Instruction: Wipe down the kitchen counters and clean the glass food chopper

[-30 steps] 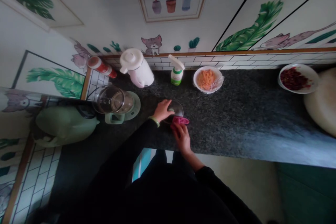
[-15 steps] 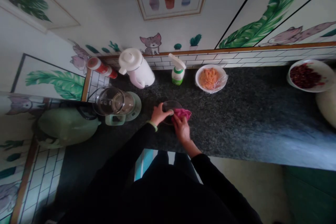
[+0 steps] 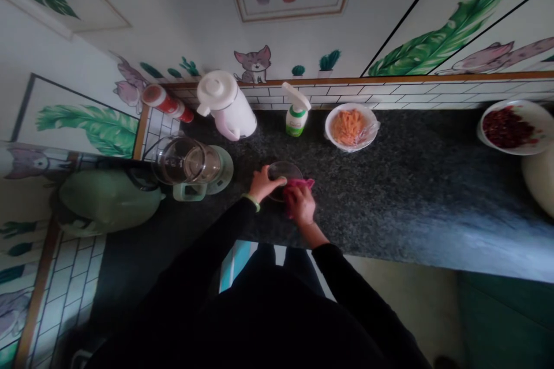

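A round, see-through lid or shallow dish (image 3: 286,170) is in front of me, over the dark counter; which of the two it is I cannot tell. My left hand (image 3: 263,183), with a pale green bangle at the wrist, grips its left rim, thumb on top. My right hand (image 3: 302,204) is closed on a bright pink cloth (image 3: 308,183) and presses it against the right side of the clear piece. Part of the cloth and the piece's lower edge are hidden by my fingers.
Behind stand a white kettle (image 3: 234,112), a spray bottle (image 3: 296,118) and a bowl of shredded orange food (image 3: 329,134). Left are a glass-jug appliance (image 3: 223,170) and a green appliance (image 3: 108,199). A bowl with dark red bits (image 3: 543,127) sits far right.
My right hand has shifted slightly with the pink cloth, which now shows below its fingers too. The left hand keeps its grip on the rim. The whole view has tilted a little.
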The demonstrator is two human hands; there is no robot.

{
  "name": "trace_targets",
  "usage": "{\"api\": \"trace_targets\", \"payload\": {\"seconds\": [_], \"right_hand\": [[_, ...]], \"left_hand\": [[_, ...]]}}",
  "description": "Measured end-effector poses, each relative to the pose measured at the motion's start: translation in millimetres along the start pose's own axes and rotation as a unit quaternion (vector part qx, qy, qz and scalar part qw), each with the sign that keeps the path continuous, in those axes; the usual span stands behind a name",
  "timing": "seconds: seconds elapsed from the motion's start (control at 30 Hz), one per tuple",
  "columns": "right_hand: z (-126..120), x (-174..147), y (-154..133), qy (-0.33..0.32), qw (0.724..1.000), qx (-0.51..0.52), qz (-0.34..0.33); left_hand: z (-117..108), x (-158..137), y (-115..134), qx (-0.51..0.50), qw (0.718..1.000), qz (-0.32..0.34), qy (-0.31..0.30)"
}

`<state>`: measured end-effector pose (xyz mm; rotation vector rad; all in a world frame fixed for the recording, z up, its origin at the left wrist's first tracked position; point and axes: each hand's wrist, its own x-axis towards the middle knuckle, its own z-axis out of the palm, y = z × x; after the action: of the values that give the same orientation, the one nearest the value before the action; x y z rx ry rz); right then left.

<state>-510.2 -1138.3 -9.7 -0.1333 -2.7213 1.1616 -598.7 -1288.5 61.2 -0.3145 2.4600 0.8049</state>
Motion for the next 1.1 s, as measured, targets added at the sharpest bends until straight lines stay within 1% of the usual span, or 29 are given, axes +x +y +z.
{"api": "trace_targets", "payload": {"seconds": [0.07,0.1,0.13,0.17,0.2,0.3,0.33,0.37,0.4,0.47,0.53,0.57,0.63,0.73,0.8,0.83,0.97,1.0,1.03,1.07,1.1], "right_hand": [[1,32,-4,0.008,1.0,-0.002,0.018],[1,43,-6,0.01,1.0,0.0,0.024],[2,47,-6,0.011,1.0,0.002,0.027],[2,45,-6,0.011,1.0,0.005,0.029],[1,35,-4,0.01,0.999,0.008,0.032],[-3,-4,6,0.008,0.999,0.013,0.048],[-5,-10,9,0.01,0.998,0.013,0.058],[-7,-9,11,0.014,0.997,0.012,0.07],[-8,0,12,0.018,0.996,0.007,0.082],[-9,32,9,0.009,0.995,-0.009,0.094],[-8,65,5,-0.019,0.996,-0.022,0.089],[-9,74,4,-0.032,0.996,-0.024,0.084],[-13,72,7,-0.042,0.996,-0.02,0.079],[-23,44,18,-0.027,0.996,-0.015,0.082],[-25,40,20,-0.026,0.997,-0.022,0.074],[-24,46,18,-0.035,0.997,-0.026,0.066],[-7,100,-2,-0.098,0.994,-0.046,0.019],[-5,107,-5,-0.104,0.993,-0.046,0.01],[-5,109,-5,-0.103,0.994,-0.042,0.004],[-7,103,-3,-0.094,0.995,-0.034,0.005],[-11,91,2,-0.079,0.996,-0.025,0.012]], "left_hand": [[0,-1,1,0.004,1.0,-0.003,0.002],[0,-1,2,0.005,1.0,-0.007,0.003],[0,-1,2,0.006,1.0,-0.012,0.003],[0,-1,2,0.007,1.0,-0.015,0.003],[0,-1,2,0.006,1.0,-0.017,0.002],[1,-1,-1,0.006,1.0,-0.009,0.0],[1,0,-1,0.007,1.0,-0.007,-0.001],[2,0,-2,0.008,1.0,-0.005,-0.001],[2,0,-2,0.01,1.0,-0.003,0.0],[2,0,0,0.015,1.0,-0.004,-0.002],[1,-2,2,0.015,1.0,-0.01,-0.004],[0,-2,3,0.015,1.0,-0.014,-0.004],[0,-4,4,0.014,1.0,-0.019,-0.003],[0,-5,2,0.018,1.0,-0.016,-0.005],[2,-4,1,0.018,1.0,-0.013,-0.005],[2,-3,0,0.018,1.0,-0.013,-0.005],[5,-1,-2,0.013,1.0,-0.022,-0.001],[5,-1,-2,0.01,1.0,-0.025,0.001],[5,-2,-2,0.006,1.0,-0.026,0.004],[5,-3,-2,0.002,1.0,-0.026,0.006],[5,-4,-2,-0.003,1.0,-0.024,0.008]]}}
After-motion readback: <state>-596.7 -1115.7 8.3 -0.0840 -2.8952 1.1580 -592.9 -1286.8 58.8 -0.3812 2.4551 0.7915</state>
